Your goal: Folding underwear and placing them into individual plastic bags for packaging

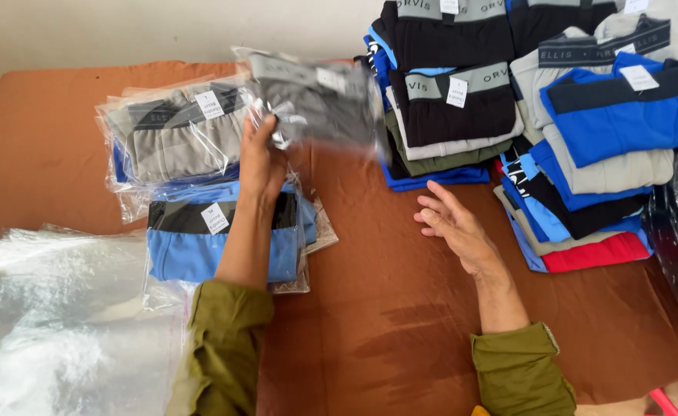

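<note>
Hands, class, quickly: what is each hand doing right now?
Left hand: closed on a bagged dark grey garment, lifted above the bagged stacks.
Right hand: open, empty, over the brown cloth.

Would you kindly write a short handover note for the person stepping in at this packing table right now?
Left hand: holds a bagged dark grey garment in the air, above the bagged pile at the table's left.
Right hand: open, empty, hovering over the brown table cover near the unbagged stacks.
Done: several garments sit in clear bags, among them a bagged blue one under the left forearm.
Left: the folded stacks at the right remain unbagged. Loose clear plastic lies at lower left.
</note>
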